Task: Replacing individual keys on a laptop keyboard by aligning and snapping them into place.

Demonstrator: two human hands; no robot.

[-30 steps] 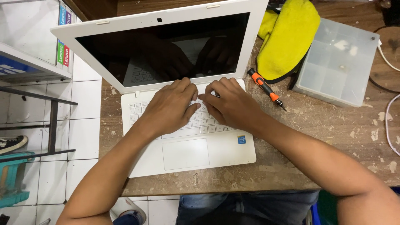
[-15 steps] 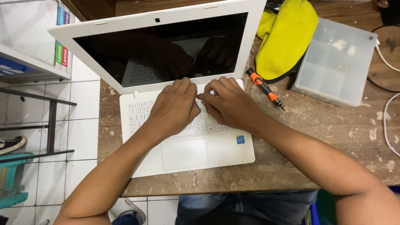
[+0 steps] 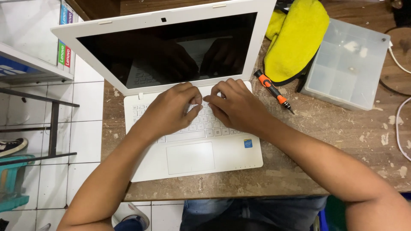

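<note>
A white laptop (image 3: 192, 158) lies open on a worn wooden table (image 3: 325, 132), its dark screen (image 3: 171, 47) off and reflecting the hands. My left hand (image 3: 171, 111) rests on the middle of the keyboard with its fingers curled down onto the keys. My right hand (image 3: 239, 107) sits right beside it on the upper right keys, fingertips almost touching the left hand's. Neither hand visibly holds anything. What lies under the fingertips is hidden.
An orange-and-black screwdriver (image 3: 272, 90) lies just right of the laptop. Behind it are a yellow cloth (image 3: 295, 38) and a clear plastic compartment box (image 3: 346, 64). A white cable (image 3: 400, 128) runs along the right edge. A black metal frame (image 3: 53, 124) stands on the tiled floor to the left.
Both hands stay on the keyboard with only slight finger shifts. The view has drifted a little.
</note>
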